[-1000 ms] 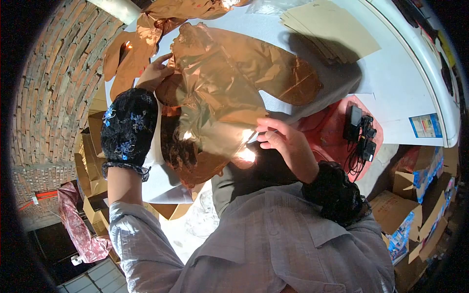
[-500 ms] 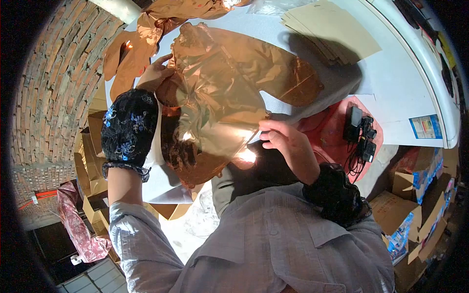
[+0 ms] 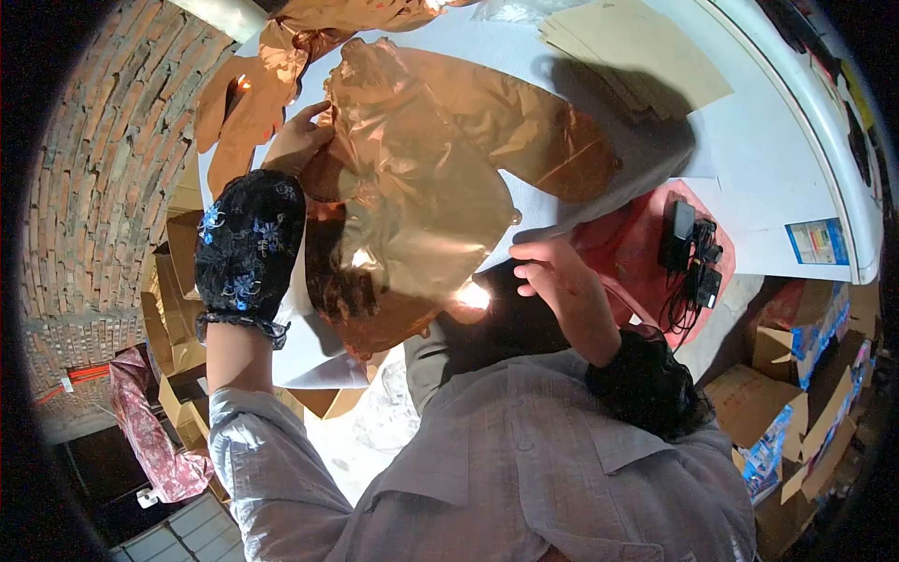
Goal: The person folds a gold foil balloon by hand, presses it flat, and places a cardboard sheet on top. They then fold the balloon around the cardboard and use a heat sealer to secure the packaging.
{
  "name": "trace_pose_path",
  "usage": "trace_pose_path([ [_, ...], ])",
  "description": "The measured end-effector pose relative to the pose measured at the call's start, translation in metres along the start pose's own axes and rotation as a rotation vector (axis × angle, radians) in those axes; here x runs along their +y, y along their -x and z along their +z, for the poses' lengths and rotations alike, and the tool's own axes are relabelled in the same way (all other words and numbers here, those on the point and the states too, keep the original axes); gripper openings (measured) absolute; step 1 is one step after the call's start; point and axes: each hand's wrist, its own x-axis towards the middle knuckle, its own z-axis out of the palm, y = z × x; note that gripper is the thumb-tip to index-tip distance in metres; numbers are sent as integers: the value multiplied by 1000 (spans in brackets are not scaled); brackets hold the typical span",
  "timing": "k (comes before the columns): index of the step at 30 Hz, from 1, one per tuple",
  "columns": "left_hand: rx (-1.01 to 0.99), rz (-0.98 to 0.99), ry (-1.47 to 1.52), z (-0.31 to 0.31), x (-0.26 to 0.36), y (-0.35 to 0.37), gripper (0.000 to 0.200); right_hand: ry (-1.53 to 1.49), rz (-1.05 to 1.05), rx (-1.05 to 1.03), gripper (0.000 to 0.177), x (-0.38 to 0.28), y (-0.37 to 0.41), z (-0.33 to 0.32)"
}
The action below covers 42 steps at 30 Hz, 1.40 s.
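Observation:
A flat, copper-coloured foil balloon [image 3: 421, 178] with crinkled, shiny skin and small tabs on its rim lies before me, partly over the white table edge. My left hand [image 3: 302, 142], in a black sleeve cover with blue flowers, grips the balloon's upper left edge, its fingertips partly hidden by the foil. Just off the balloon's lower right edge is my right hand [image 3: 559, 281], fingers slightly bent and apart, with nothing visible in them. More copper foil balloons [image 3: 245, 131] lie at the upper left of the table.
A stack of cream sheets [image 3: 646, 56] lies on the white table [image 3: 758, 178]. Black power adapters with cables [image 3: 688, 248] rest on a red stool [image 3: 618, 253]. Cardboard boxes [image 3: 758, 407] stand at right, others [image 3: 173, 318] at left beside a brick wall [image 3: 103, 169].
My right hand has moved slightly right and down, away from the balloon's edge, which now bulges out smoother there. My left hand keeps its hold in nearly the same place.

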Motion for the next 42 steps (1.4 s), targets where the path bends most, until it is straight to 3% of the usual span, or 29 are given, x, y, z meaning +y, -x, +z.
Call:
trace_pose_path([
  [18, 23, 37, 33, 3, -10, -3, 51, -55, 84, 25, 20, 7, 12, -7],
  [24, 76, 78, -43, 2, -20, -7, 48, -55, 101, 20, 20, 8, 12, -8],
  [30, 125, 23, 69, -5, -21, -1, 45, -3, 136, -4, 22, 2, 12, -8],
  [31, 151, 117, -5, -7, -22, 4, 42, 6, 139, -15, 23, 1, 12, -8],
  [34, 218, 120, -17, -11, -19, 16, 41, 11, 129, -42, 22, 0, 11, -9],
  [37, 225, 188, -59, -15, -23, 25, 40, 100, 97, -25, 21, -13, 10, -9],
  [38, 251, 114, -56, -12, -13, 41, 36, 116, 41, -11, 20, -13, 8, -10],
  [40, 332, 325, -107, -6, -7, 64, 33, 146, -71, 18, 19, -7, 5, -17],
  [41, 359, 309, -99, 0, -1, 78, 31, 201, -97, 49, 17, -4, 0, -20],
  [42, 263, 222, -140, 0, 6, 91, 36, 305, -176, 73, 17, -8, -5, -23],
])
